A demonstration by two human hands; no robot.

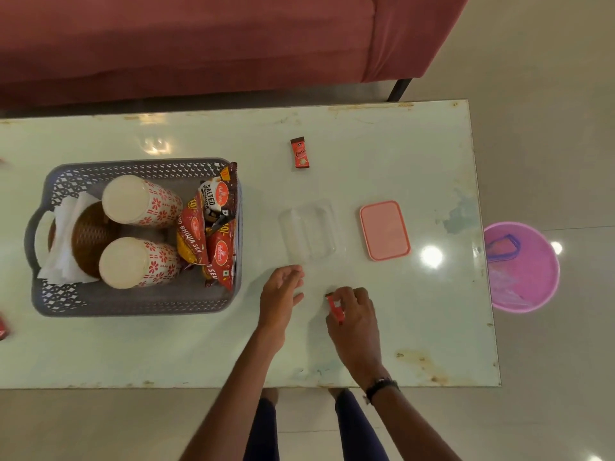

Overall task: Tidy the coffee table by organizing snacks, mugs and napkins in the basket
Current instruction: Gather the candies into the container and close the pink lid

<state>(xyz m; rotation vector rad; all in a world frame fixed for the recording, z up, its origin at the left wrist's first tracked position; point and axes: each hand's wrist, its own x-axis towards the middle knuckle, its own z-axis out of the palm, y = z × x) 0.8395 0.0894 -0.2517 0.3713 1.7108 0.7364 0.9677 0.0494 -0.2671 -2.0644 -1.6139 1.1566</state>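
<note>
A grey perforated basket [133,302] stands at the table's left. It holds two red-patterned white mugs [141,201] lying on their sides, white napkins [65,227] round a brown woven holder, and several red snack packets [213,227]. My right hand [354,322] pinches a small red sachet [335,307] just above the table near the front edge. My left hand [281,294] hovers with relaxed fingers beside it, holding nothing. Another red sachet [300,153] lies farther back on the table. A clear plastic box [307,232] sits open in the middle, its pink lid [384,230] to the right.
The glossy white table [416,327] ends at the right, where a pink bin [529,271] stands on the floor. A red sofa [199,41] runs along the far side. Red wrappers [2,327] show at the left frame edge.
</note>
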